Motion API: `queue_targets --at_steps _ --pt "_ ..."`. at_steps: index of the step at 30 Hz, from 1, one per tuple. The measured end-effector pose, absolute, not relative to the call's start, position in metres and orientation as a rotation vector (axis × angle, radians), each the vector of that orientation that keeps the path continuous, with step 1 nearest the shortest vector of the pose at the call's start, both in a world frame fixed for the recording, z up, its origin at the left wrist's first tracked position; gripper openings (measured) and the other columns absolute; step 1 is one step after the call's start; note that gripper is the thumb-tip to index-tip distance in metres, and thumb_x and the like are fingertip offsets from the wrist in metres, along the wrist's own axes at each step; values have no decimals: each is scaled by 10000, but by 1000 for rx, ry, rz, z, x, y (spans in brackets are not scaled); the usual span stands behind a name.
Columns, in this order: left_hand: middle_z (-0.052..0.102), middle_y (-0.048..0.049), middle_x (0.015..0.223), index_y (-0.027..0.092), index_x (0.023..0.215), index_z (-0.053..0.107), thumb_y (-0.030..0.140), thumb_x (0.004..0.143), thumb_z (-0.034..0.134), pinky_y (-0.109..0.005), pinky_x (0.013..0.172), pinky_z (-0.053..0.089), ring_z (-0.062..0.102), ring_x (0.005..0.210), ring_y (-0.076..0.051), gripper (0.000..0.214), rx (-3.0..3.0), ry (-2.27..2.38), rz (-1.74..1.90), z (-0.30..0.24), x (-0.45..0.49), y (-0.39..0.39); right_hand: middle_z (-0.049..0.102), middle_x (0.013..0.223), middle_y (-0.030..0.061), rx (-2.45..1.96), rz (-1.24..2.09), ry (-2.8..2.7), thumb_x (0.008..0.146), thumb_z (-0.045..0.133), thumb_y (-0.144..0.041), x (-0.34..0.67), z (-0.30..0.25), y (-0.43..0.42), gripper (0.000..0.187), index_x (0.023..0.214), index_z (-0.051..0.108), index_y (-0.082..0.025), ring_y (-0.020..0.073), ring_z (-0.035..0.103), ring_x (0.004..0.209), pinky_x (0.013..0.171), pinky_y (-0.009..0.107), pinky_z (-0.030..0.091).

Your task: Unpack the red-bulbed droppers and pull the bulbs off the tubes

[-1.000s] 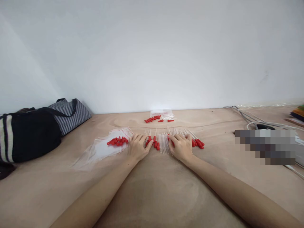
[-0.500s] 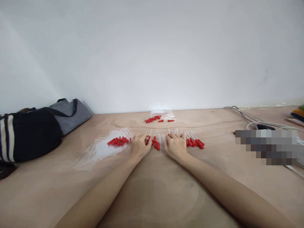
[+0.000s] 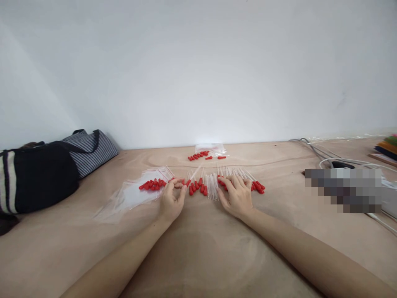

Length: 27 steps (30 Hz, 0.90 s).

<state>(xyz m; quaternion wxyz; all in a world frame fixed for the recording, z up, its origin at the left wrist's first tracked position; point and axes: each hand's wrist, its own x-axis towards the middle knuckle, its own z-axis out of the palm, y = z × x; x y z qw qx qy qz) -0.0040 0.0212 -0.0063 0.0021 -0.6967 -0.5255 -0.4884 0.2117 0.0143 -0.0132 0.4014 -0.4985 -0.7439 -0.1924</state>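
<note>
arranging seems in hand: one red-bulbed dropper (image 3: 187, 183) is pinched by the left hand (image 3: 172, 200) at nine o'clock from the bare tubes (image 3: 212, 187); right hand (image 3: 238, 196) set at three, grip untellable; light fingertip control seemingly called for next.

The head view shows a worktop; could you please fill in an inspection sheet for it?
Surface: wood-grained tabletop.
Work items: red-bulbed tubes and bare clear tubes between the hands; red bulbs on clear plastic bags at left; further red pieces near the wall.
Clutter: dark bag with pale stripes and a finely striped bag at far left; a pixelated patch at right.
Left hand: fingertips at a red-bulbed tube; grip unclear.
Right hand: over more red-bulbed tubes; grip hidden.
Cables: grey and white cables at right, apart from the hands.
Surroundings: pale wall behind the tabletop.
</note>
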Motion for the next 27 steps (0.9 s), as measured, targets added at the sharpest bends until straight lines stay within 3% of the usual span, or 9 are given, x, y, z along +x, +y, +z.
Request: queue_targets --at_steps 5,9,13,19,27 --pt "622 -22 779 187 950 519 210 808 491 -320 743 442 585 767 -170 146 -2516 -1246 -1299 -2 4 -1 602 1032 67 -1021 -574 -1990 802 513 -384 229 -15 -2 356 1114 543 -214 199 506 958 874 381 207" --pt "628 -35 792 186 945 527 191 828 471 -312 726 428 568 757 -166 129 -2619 -1062 -1193 0 10 -4 650 760 -13 -846 -586 -2132 827 513 -324 232 -18 -4 209 1001 602 -251 131 536 801 916 391 164" --pt "642 -37 803 194 962 557 212 850 443 -314 733 407 552 756 -164 161 -2657 -944 -1077 0 13 -1 560 547 -49 -802 -615 -2156 833 509 -290 229 -21 0 165 928 638 -252 93 487 636 901 384 184" --pt "645 -19 755 209 902 615 236 855 468 -337 744 332 527 741 -156 157 -2544 -757 -799 0 21 4 512 503 -48 -745 -683 -2168 827 463 -194 227 -20 1 188 856 645 -235 91 442 606 861 371 205" --pt "578 -3 603 182 738 598 85 825 400 -347 725 298 482 656 -154 237 -2414 -702 -742 1 24 -1 518 474 -69 -691 -666 -2133 810 498 -177 227 -16 -1 136 822 622 -231 82 435 595 855 358 212"
